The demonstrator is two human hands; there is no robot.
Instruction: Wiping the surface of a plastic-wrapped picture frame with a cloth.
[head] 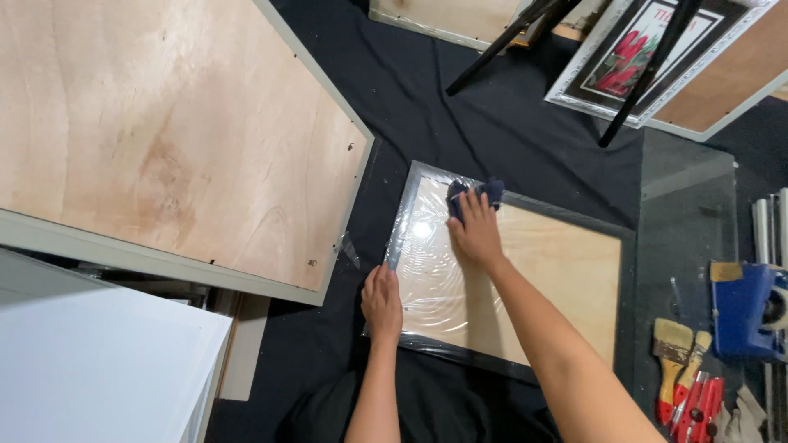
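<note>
On framed panel [542, 271]: right hand [476, 234] fingers pressed flat on blue cloth [472, 195]; left hand [382, 302] fingers spread at frame edge.

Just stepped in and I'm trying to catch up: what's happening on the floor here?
A person kneels over a dark-framed plywood panel lying on black cloth. The right hand presses a dark blue rag near the panel's top corner, on a clear plastic film covering its left part. The left hand rests flat on the panel's left edge. Brushes lie at the right.
</note>
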